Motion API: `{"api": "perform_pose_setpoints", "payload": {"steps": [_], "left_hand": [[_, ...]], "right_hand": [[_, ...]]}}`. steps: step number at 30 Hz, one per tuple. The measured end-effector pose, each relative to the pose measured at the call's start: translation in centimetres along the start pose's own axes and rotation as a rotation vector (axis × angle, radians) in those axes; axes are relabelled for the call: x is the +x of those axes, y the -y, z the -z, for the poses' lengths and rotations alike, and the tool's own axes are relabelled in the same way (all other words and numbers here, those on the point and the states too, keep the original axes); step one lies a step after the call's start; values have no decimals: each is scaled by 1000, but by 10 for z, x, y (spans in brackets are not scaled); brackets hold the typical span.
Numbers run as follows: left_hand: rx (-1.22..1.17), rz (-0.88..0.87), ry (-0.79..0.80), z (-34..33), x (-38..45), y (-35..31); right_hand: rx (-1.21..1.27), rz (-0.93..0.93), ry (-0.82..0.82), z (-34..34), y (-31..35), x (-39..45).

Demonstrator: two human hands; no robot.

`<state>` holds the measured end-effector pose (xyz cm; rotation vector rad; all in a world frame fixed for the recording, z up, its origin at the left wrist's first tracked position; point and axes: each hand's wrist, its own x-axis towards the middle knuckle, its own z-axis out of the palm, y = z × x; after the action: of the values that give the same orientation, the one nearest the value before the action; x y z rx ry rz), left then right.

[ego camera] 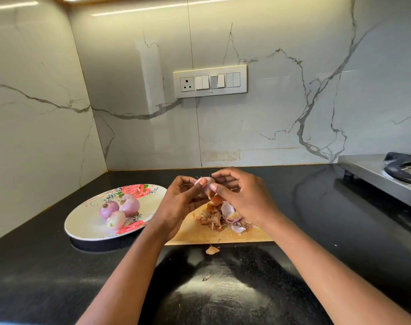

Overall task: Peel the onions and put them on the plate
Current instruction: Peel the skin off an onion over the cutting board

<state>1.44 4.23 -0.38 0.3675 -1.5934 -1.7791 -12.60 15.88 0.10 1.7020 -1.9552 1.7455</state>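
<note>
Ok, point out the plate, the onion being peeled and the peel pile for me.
plate (82,225): head view, bare left part of its face.
onion (205,182): head view, pale top between the hands' fingertips.
peel pile (220,216): head view, middle of the heap.

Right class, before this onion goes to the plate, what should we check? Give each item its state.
1. Onion held by both hands, left hand and right hand: ok.
2. Skin fully off: cannot tell, fingers cover it.
3. Plate has bare room beside its peeled onions: ok.
4. Peels kept on the cutting board: not ok, one scrap lies on the counter.
</note>
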Motion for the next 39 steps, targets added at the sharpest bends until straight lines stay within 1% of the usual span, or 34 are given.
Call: {"api": "perform_pose_setpoints", "payload": {"steps": [6,9,16,20,26,39], "left_hand": [[60,-63,63,-1,0,1],[35,-50,78,0,0,0],[32,-44,63,0,-1,1],[16,-40,62,0,0,0],[9,-48,55,2,0,0],[-3,-23,69,-1,-1,-1]], "right_hand": [[-21,62,-75,-4,-5,-1],[-47,58,-93,-3,-8,-1],[-56,42,-96,-3,-9,-2],[-38,33,-132,-2,-11,-2],[1,6,-54,-1,-7,-3],[-9,35,-101,0,-10,-3]]}}
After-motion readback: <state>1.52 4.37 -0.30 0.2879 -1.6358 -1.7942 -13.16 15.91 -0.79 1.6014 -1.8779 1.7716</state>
